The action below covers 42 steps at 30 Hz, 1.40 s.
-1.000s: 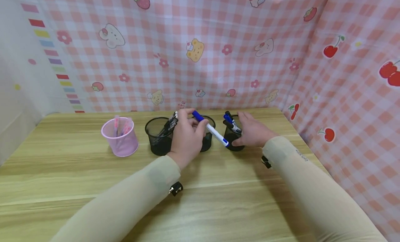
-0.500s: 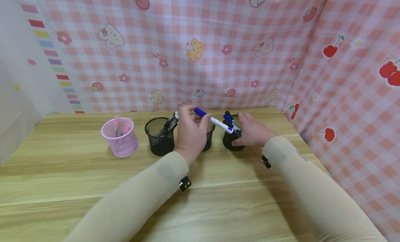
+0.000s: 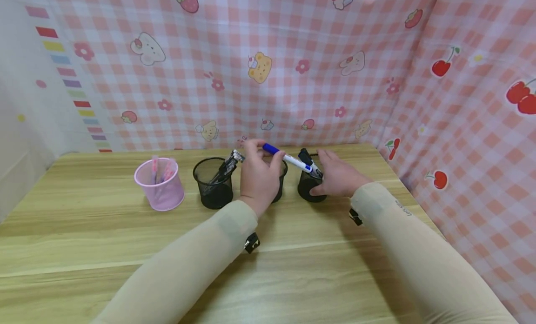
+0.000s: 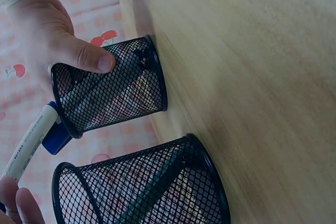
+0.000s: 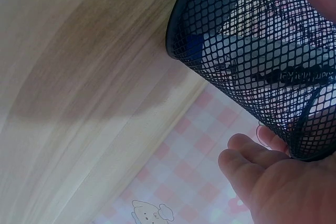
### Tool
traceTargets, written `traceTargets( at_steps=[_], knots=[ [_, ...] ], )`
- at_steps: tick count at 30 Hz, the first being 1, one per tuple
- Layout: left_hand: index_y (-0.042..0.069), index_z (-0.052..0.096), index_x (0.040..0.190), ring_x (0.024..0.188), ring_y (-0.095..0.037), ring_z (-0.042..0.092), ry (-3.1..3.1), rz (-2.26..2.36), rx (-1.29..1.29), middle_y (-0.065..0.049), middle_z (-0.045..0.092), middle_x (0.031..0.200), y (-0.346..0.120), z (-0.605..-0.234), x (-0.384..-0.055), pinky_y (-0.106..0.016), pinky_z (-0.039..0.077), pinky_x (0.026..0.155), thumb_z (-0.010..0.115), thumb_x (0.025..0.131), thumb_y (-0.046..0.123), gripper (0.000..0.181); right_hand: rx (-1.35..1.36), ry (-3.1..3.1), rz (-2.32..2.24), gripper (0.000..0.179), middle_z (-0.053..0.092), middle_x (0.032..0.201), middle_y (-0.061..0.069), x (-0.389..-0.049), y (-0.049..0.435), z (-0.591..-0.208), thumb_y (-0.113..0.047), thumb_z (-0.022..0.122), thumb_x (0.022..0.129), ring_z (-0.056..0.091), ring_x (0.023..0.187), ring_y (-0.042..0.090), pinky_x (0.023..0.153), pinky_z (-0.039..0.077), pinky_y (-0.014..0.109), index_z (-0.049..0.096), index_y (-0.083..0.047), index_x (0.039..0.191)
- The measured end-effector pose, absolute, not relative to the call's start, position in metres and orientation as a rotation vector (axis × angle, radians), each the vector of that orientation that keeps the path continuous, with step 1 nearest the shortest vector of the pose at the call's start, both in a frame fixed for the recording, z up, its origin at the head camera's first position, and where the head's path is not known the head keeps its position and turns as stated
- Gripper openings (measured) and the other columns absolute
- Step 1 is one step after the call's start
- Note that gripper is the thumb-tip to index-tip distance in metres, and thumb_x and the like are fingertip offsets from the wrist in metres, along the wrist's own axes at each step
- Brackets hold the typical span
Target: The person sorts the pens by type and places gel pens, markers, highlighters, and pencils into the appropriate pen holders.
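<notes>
My left hand [image 3: 259,182] pinches a white marker [image 3: 295,162] by its blue-capped end, thumb on the near side. The marker slants down to the right, its blue far end at the mouth of the rightmost black mesh pen cup [image 3: 311,190]; whether they touch I cannot tell. My right hand [image 3: 341,176] grips that upright cup from the right. In the left wrist view its thumb [image 4: 97,59] presses the mesh wall. A black-capped marker [image 3: 305,157] sticks out of the cup, and a blue cap [image 4: 56,139] shows at the rim in the left wrist view.
Another black mesh cup [image 3: 282,180] stands partly hidden behind my left hand. Left of it, a black mesh cup [image 3: 215,195] holds several black pens [image 3: 228,167]. A pink cup [image 3: 164,196] with pink pens stands farther left. Checked cloth [image 3: 310,96] hangs behind the wooden table [image 3: 293,268].
My left hand has shifted right and slightly up. The marker's far end has risen from in front of the right cup to its mouth. My right hand stays on the cup.
</notes>
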<state>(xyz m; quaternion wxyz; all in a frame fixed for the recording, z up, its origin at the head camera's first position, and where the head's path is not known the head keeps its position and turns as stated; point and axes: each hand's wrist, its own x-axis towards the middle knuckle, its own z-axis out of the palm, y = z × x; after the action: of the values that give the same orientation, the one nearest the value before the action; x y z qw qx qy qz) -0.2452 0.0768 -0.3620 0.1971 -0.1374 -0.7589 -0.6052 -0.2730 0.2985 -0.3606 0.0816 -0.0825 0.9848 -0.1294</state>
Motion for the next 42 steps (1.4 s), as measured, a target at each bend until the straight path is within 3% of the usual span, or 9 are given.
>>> traceTargets(
  at_steps=[30, 39, 42],
  knots=[
    [0.006, 0.05, 0.134, 0.084, -0.022, 0.076, -2.297, -1.534, -0.394, -0.015, 0.078, 0.118, 0.086, -0.363, -0.243, -0.038, 0.06, 0.074, 0.066, 0.105, 0.024, 0.038, -0.233, 2.942, -0.37, 0.128, 0.012, 0.174, 0.026, -0.274, 0.298, -0.361, -0.04, 0.09, 0.082, 0.026, 0.158, 0.044, 0.128, 0.029, 0.059, 0.004, 0.004, 0.167],
    [0.005, 0.054, 0.134, 0.109, -0.026, 0.075, -2.347, -1.47, -0.41, -0.014, 0.077, 0.121, 0.089, -0.364, -0.245, -0.042, 0.061, 0.091, 0.066, 0.106, 0.025, 0.037, -0.221, 2.942, -0.355, 0.126, 0.011, 0.175, 0.025, -0.273, 0.297, -0.36, -0.039, 0.089, 0.084, 0.026, 0.158, 0.045, 0.127, 0.029, 0.059, 0.004, 0.003, 0.167],
    [0.005, 0.055, 0.133, 0.11, -0.026, 0.074, -2.365, -1.46, -0.405, -0.013, 0.077, 0.119, 0.09, -0.364, -0.245, -0.043, 0.06, 0.092, 0.066, 0.106, 0.025, 0.035, -0.224, 2.942, -0.355, 0.126, 0.012, 0.174, 0.026, -0.273, 0.296, -0.36, -0.039, 0.089, 0.084, 0.026, 0.158, 0.045, 0.127, 0.03, 0.06, 0.005, 0.004, 0.167]
  ],
)
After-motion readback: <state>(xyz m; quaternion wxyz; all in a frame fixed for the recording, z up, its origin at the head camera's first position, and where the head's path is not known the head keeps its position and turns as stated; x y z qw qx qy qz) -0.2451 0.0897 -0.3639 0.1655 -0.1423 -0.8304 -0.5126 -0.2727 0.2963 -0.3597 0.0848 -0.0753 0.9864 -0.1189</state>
